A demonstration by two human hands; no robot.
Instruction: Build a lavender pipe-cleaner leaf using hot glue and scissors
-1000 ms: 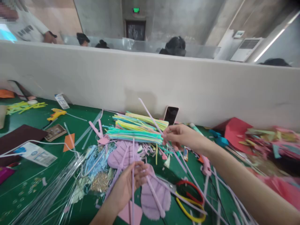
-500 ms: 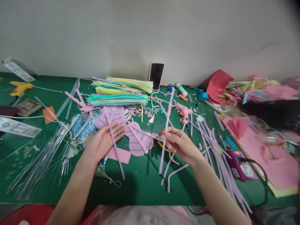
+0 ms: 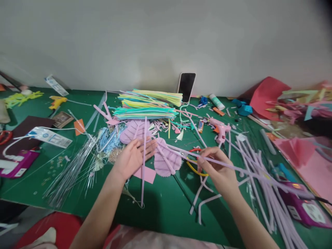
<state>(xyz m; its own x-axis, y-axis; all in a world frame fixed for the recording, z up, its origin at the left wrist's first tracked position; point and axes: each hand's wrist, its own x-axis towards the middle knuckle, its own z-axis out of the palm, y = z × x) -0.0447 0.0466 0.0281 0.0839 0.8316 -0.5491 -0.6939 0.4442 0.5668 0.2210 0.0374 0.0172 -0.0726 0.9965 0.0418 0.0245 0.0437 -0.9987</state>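
My left hand [image 3: 135,155] is palm up with its fingers stretched out. A lilac pipe cleaner [image 3: 143,173] lies across those fingers, nearly in line with my view. Between thumb and fingertips, my right hand [image 3: 216,164] pinches another lilac pipe cleaner [image 3: 241,168], which slants from the middle of the table down to the right. Two ribbed lilac leaf-like pieces lie just past my hands: one piece [image 3: 133,129] is partly behind the left fingers, the other piece [image 3: 168,162] is between the hands. Yellow-and-red-handled pliers [image 3: 195,168] lie beside my right fingers.
A bundle of coloured pipe cleaners [image 3: 147,112] lies at the back near a propped phone [image 3: 187,86]. On the right are a pink glue gun [image 3: 220,129], loose lilac pipe cleaners [image 3: 272,207] and a purple power strip [image 3: 298,211]. Silvery strands [image 3: 67,176] lie left.
The pipe cleaner in my right hand has swung from near upright to a flat slant. The one across my left fingers has straightened. My view has shifted left.
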